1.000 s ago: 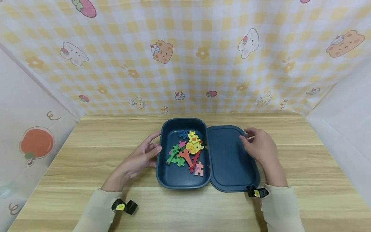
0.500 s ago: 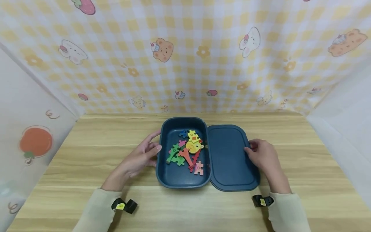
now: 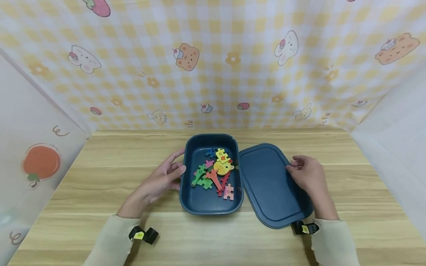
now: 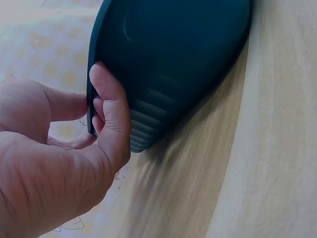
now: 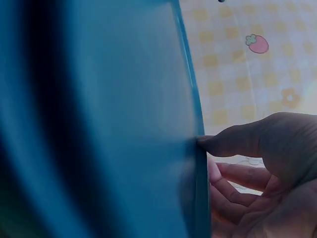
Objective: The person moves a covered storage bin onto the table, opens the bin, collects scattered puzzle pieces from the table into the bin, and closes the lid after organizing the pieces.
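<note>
A dark blue open box stands on the wooden table. My left hand holds its left side by the rim, and the left wrist view shows the fingers against the box's outer wall. Inside the box lies a small heap of colourful jigsaw pieces, among them a yellow animal-face piece, an orange piece and a green piece. To the right, my right hand pinches the edge of the matching dark blue lid. The right wrist view shows the thumb at the lid's edge.
Wood-grain tabletop lies around the box and lid. A yellow checked cloth with cartoon prints hangs behind the table, and pale side walls stand left and right. Each wrist wears a black camera.
My right hand has moved down the lid's right edge and now holds it. The lid has turned, its near end shifting right and toward me. The left hand and box have stayed put.
</note>
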The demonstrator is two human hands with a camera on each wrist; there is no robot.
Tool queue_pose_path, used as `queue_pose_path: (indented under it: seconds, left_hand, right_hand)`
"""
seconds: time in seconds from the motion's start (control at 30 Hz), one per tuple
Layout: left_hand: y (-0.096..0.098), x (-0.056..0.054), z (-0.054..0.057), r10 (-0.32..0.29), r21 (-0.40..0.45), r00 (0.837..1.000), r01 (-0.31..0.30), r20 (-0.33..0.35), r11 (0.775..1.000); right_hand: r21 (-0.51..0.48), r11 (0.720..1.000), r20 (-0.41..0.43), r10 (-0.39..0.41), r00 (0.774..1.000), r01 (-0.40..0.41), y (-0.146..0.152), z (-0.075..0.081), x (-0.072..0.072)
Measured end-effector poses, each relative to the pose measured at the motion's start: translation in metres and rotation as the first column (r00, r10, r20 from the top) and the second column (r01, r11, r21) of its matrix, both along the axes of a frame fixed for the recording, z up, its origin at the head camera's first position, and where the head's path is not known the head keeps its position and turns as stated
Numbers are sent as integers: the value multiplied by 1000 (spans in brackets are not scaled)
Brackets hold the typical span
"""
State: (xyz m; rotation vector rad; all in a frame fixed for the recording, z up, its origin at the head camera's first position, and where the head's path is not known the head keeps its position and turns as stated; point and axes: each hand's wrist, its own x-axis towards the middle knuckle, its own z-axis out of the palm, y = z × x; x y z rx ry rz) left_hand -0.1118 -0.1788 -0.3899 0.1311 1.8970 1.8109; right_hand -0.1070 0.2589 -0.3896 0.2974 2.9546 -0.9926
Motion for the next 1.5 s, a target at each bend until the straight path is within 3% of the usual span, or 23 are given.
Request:
queue_pose_path:
  seconds: [0.27,0.37,0.5,0.63,0.83,0.97,1.2,1.5]
  left_hand:
    - [0,0,0,10,-21,1000,-10,8,1000]
    - [0,-1,0,13,-25,1000,-12,11,1000]
    - [0,0,0,12,-25,1000,-12,12,1000]
    - [0,0,1,8,-21,1000,-8,10,1000]
    - [1,0,0,8,-17,1000,-8,8,1000]
    - [1,0,1,9,-12,1000,-8,12,1000]
    - [0,0,2,12,-10,1000,-12,10,1000]
    - [0,-1,1,9,-9,1000,-9,13,1000]
  right_hand:
    - [-119,978,76,180,981,-170,10,7,3]
    - [-195,962,92,212,973,-191,14,8,3]
    - [-302,943,45,164,985,-143,22,11,2]
    - [-377,924,-39,53,998,-64,28,14,1]
    - [-457,888,-67,-96,993,55,30,22,1]
    - [-513,858,-33,-62,998,36,25,26,0]
    - [-535,845,15,17,1000,-6,-9,27,-4]
    - [-658,752,6,50,999,-34,-57,23,-1]
